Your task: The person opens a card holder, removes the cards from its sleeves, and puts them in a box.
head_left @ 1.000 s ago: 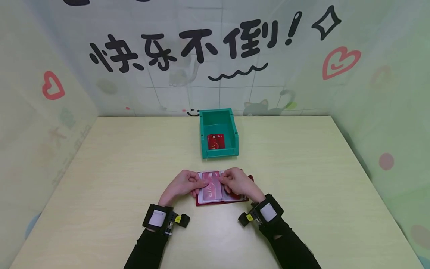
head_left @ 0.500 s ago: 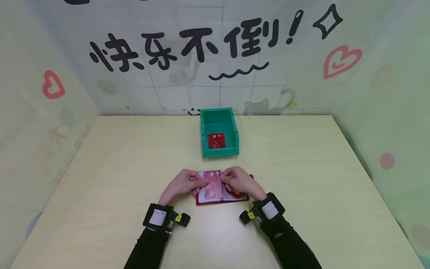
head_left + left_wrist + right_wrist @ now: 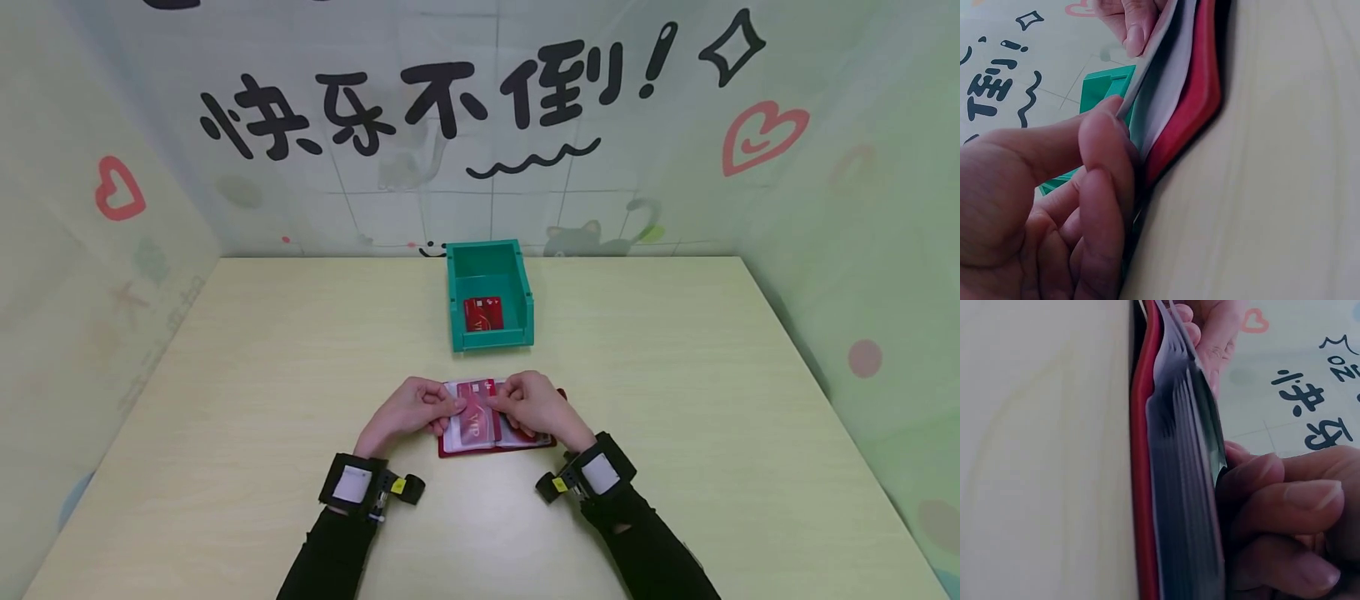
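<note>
A red-covered card holder (image 3: pixel 498 451) lies spread on the table, with clear sleeve pages inside. In its left page sits a reddish VIP card (image 3: pixel 474 427), a brighter bare strip showing along its right edge. My left hand (image 3: pixel 422 407) pinches the page's left edge between thumb and index finger; the left wrist view shows the sleeve page (image 3: pixel 1157 81) lifted from the red cover (image 3: pixel 1205 69). My right hand (image 3: pixel 534 406) has thumb and index finger on the card's right edge, the other fingers curled over the right page. The right wrist view shows the stacked pages (image 3: pixel 1188 506) edge-on.
Behind the card holder stands a green open-front bin (image 3: pixel 492 340) holding red cards (image 3: pixel 483 314). The pale wooden table (image 3: pixel 262 350) ends at a printed backdrop (image 3: pixel 450 200) with more printed sheeting at both sides.
The VIP card has shifted slightly right in its sleeve, and a bright red strip now shows at its right edge. Both hands have stayed nearly in place.
</note>
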{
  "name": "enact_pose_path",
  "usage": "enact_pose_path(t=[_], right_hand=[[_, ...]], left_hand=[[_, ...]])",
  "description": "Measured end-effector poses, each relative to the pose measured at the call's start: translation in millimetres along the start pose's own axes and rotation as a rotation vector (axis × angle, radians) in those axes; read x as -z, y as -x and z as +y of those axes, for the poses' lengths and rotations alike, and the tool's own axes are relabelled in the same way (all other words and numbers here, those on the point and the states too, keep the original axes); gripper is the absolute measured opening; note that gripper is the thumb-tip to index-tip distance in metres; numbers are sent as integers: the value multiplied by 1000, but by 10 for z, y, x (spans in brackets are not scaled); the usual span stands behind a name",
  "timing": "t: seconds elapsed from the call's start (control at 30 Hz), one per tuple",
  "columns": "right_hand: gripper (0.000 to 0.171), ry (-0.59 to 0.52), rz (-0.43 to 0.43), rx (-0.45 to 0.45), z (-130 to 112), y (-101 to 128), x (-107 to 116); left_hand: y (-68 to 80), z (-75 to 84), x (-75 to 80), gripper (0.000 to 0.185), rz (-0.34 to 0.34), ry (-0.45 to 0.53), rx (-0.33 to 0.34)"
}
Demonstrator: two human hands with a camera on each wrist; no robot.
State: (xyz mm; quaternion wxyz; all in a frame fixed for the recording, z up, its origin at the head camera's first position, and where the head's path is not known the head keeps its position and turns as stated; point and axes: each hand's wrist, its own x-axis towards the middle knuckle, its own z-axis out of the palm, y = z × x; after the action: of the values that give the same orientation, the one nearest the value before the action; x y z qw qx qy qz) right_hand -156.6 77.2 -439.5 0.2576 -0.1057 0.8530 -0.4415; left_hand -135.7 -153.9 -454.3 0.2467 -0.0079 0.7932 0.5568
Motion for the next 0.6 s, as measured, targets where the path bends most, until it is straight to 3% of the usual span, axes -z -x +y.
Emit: enact_pose_path(t=[0.5,0.6], right_hand=[[27,29,27,-19,-43,46,14],[27,-6,3,-27,-9,47,62]], left_hand=[[7,1,10,23,11,-16,4],[-9,-8,8,22,5,-19,4]])
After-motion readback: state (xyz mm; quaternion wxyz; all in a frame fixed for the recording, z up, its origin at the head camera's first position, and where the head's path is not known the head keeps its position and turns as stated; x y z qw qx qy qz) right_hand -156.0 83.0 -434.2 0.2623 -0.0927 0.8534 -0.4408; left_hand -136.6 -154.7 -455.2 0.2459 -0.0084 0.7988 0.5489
